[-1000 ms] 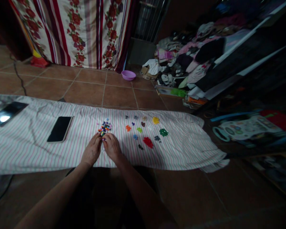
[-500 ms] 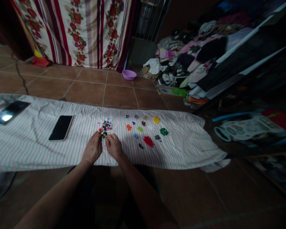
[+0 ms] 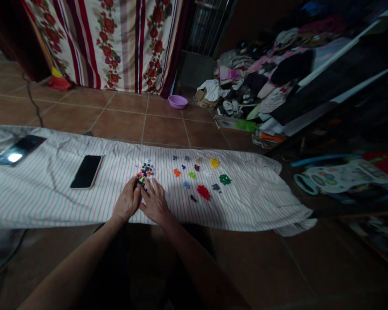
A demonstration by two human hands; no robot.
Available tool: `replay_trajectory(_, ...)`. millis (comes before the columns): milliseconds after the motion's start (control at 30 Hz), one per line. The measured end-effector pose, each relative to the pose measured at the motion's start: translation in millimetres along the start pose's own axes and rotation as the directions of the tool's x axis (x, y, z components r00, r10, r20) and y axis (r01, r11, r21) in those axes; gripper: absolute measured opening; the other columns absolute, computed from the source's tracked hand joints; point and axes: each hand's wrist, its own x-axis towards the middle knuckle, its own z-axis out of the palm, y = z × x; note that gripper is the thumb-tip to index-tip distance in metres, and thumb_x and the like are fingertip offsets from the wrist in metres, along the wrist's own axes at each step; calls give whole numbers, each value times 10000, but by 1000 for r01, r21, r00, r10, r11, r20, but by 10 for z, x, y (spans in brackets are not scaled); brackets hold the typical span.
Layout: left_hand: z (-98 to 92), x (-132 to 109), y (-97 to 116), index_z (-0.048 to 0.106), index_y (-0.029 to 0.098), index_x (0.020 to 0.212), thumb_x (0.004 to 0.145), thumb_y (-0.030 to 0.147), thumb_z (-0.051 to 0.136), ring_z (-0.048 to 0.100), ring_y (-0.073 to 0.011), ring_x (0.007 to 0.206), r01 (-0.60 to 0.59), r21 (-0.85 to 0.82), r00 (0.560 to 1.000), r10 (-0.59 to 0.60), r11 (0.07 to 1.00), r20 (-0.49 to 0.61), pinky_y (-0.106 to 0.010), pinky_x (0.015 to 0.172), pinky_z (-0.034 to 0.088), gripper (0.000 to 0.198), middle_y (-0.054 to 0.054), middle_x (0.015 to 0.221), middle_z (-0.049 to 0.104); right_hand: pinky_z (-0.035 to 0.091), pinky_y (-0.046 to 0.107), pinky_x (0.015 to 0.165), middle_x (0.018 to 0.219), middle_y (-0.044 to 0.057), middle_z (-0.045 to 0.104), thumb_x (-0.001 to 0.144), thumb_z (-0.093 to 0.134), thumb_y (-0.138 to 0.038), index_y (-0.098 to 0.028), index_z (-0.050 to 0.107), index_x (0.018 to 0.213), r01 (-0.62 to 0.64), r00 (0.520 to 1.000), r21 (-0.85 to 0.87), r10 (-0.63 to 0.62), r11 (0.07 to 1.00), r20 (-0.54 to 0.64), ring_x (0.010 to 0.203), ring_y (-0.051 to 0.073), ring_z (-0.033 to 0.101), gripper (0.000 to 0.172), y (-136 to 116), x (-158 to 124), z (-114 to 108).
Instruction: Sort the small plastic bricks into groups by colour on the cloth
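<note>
A mixed heap of small coloured pieces [image 3: 146, 170] lies on the striped cloth [image 3: 116, 150]. My left hand [image 3: 128, 200] rests at the heap's lower left edge, its fingers curled together; what they hold, if anything, is too small to name. My right hand [image 3: 154, 201] lies over the heap's lower edge with its fingers spread, its thumb close to my left hand. To the right are several single-colour piles, among them red [image 3: 203, 192], dark green [image 3: 225, 179], yellow [image 3: 214, 162], orange [image 3: 176, 172] and lime green [image 3: 192, 175].
A phone [image 3: 87, 172] lies left of my hands, and a shiny dark device [image 3: 19, 150] is farther left. Beyond the cloth, a purple basin [image 3: 177, 101] stands on the tiled floor near a heap of clothes [image 3: 242, 82]. A toy panel [image 3: 333, 174] is at the right.
My right hand has opened from a curled pose, its fingers now spread over the heap's lower edge. My left hand has stayed beside the heap. The whole view has shifted slightly.
</note>
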Motion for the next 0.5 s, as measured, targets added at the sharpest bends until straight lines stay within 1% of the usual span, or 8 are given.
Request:
replay_trajectory(67,-7,-3,17,339,125,1446,1003,380,266,458,-275,1378,18,-19,1000,-18,1000,24,-536,1117,425,517,-211,1455,484,240,539,1157,1611,122,293,932,564,-390,-256,380,1517,-30,999,-14,30,999,16,1494,346,185,627,4,118,43)
replay_trajectory(167,-2,-12,33,278,92,1483,1004,387,255,429,-279,1402,21,-31,999,-20,999,32,-520,1126,416,563,-233,1495,435,218,547,1163,1623,123,262,931,562,-348,-279,324,1544,-66,998,-22,67,998,17,1503,355,157,661,33,281,91)
replay_trajectory(267,2,-14,43,238,93,1505,1005,376,254,412,-274,1415,1,-36,999,0,999,36,-516,1136,406,575,-233,1520,402,219,570,1155,1620,129,268,941,549,-351,-286,367,1525,-118,993,-17,118,993,-2,1499,366,166,615,70,421,142)
replay_trajectory(367,4,-11,47,220,112,1516,1005,365,273,409,-269,1418,0,-39,1000,1,999,23,-520,1138,405,572,-225,1521,405,239,580,1145,1605,134,302,968,508,-402,-278,402,1507,-200,979,-8,200,980,-36,1487,360,202,563,111,557,189)
replay_trajectory(500,8,-8,50,210,108,1519,1005,366,276,397,-276,1424,-15,-38,1000,15,999,7,-527,1139,405,579,-233,1525,395,235,570,1153,1603,145,302,988,453,-474,-250,415,1504,-266,962,1,266,964,-61,1482,361,221,563,186,739,195)
